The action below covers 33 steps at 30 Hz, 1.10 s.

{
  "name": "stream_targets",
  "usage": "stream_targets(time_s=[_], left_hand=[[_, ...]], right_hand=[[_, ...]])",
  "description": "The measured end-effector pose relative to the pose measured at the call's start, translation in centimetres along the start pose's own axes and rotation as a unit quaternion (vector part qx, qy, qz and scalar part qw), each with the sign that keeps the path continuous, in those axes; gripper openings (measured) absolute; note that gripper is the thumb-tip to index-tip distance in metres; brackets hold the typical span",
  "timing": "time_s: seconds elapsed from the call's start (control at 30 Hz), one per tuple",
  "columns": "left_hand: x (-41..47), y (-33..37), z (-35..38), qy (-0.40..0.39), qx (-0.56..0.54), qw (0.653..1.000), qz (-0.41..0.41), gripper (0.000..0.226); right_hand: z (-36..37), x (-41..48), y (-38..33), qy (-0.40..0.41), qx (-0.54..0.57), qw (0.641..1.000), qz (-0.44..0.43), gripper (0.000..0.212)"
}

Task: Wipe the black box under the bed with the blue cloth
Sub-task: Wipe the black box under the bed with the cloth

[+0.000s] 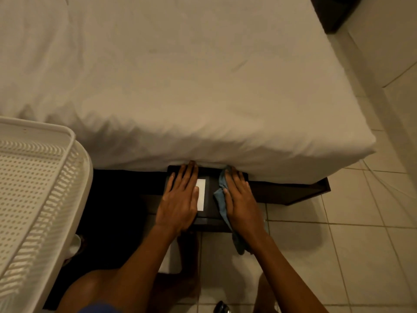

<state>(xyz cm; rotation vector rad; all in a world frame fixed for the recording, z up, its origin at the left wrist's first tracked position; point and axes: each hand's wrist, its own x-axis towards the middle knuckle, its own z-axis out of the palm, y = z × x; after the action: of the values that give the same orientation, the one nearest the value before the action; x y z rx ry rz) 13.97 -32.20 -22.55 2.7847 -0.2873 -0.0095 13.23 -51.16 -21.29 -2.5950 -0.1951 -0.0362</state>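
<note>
Black box [208, 195] lying flat on the floor, half out from under the mattress edge, far end tucked beneath the overhanging white bedsheet [203, 98], near end poking toward the knees. Matte dark top, squarish, with a white rectangular label [201, 195] just right of the left hand. No dust or streaks discernible in this dim light, so hard to say how clean already.

Left hand [180, 199] spread flat, palm down on the box's left half, fingertips reaching the sheet's hem — apparently steadying. Right hand [240, 199] likewise flat and spread, pressing the blue cloth [222, 199] onto the box's right side; cloth bunched along the inner edge of that hand, a tail of it trailing back under the wrist toward the floor tiles [316, 245].

Judged as mid-wipe: cloth on the surface and contact made, but only the right part covered. Probably left to do — the middle around the label, the area under the left hand, the near edge, perhaps the sides; the far end hidden under the sheet, unreachable without pulling the box further out.

Further out: dark bed frame [293, 193] running right of the right hand, white perforated plastic basket [33, 188] well left of the left hand
</note>
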Motion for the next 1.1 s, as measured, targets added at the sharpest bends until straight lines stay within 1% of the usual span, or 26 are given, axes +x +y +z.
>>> stream_targets(time_s=[0.1, 0.17, 0.3, 0.33, 0.43, 0.47, 0.53, 0.6, 0.67, 0.77, 0.83, 0.93, 1.0, 1.07, 1.1], left_hand=[[0.0, 0.1, -0.1, 0.002, -0.006, 1.000, -0.002, 0.058], [-0.1, 0.1, -0.2, -0.003, -0.005, 1.000, -0.003, 0.058], [0.0, 0.1, -0.3, 0.002, -0.013, 1.000, -0.003, 0.058], [-0.1, 0.2, -0.3, 0.002, -0.016, 1.000, -0.007, 0.058], [-0.2, 0.3, -0.4, -0.002, -0.013, 1.000, -0.013, 0.059], [-0.2, 0.3, -0.4, -0.005, -0.014, 1.000, -0.013, 0.059], [0.0, 0.3, -0.4, -0.005, -0.014, 1.000, -0.011, 0.059], [0.2, 0.3, -0.5, 0.002, -0.009, 1.000, -0.012, 0.059], [0.1, 0.4, -0.6, 0.001, -0.009, 1.000, -0.008, 0.058], [-0.2, 0.3, -0.6, -0.006, -0.005, 1.000, -0.005, 0.058], [-0.1, 0.3, -0.6, -0.009, -0.004, 1.000, -0.005, 0.058], [0.2, 0.3, -0.6, -0.002, -0.002, 1.000, -0.001, 0.058], [0.0, 0.2, -0.5, -0.005, 0.005, 1.000, 0.001, 0.058], [-0.2, 0.1, -0.3, -0.008, 0.008, 1.000, 0.000, 0.059], [-0.1, 0.1, -0.2, -0.010, 0.007, 1.000, -0.002, 0.059]], right_hand=[[0.5, -0.4, 0.2, 0.019, -0.010, 0.998, 0.051, 0.053], [1.0, -0.1, -0.6, 0.039, -0.005, 0.997, 0.069, 0.051], [0.8, -1.0, -0.8, 0.037, 0.016, 0.998, 0.055, 0.050], [0.9, -2.4, -1.0, 0.042, 0.021, 0.997, 0.057, 0.051], [1.7, -5.9, -1.8, 0.063, 0.092, 0.991, 0.070, 0.067], [1.8, -5.6, -1.8, 0.063, 0.106, 0.990, 0.067, 0.066], [1.4, -3.2, -1.5, 0.063, 0.087, 0.991, 0.075, 0.059], [0.8, -1.0, -1.4, 0.062, 0.037, 0.992, 0.101, 0.055], [1.1, -2.3, -1.9, 0.061, 0.032, 0.992, 0.106, 0.052], [1.5, -5.1, -2.8, 0.045, 0.058, 0.993, 0.093, 0.058], [1.1, -3.9, -2.1, 0.040, 0.024, 0.994, 0.100, 0.056], [0.8, -2.3, -2.4, 0.070, 0.002, 0.991, 0.117, 0.052], [1.0, -3.5, -3.8, 0.082, 0.033, 0.988, 0.127, 0.057], [1.4, -4.4, -4.5, 0.113, 0.100, 0.979, 0.139, 0.063], [1.3, -4.0, -4.3, 0.114, 0.112, 0.977, 0.140, 0.063]])
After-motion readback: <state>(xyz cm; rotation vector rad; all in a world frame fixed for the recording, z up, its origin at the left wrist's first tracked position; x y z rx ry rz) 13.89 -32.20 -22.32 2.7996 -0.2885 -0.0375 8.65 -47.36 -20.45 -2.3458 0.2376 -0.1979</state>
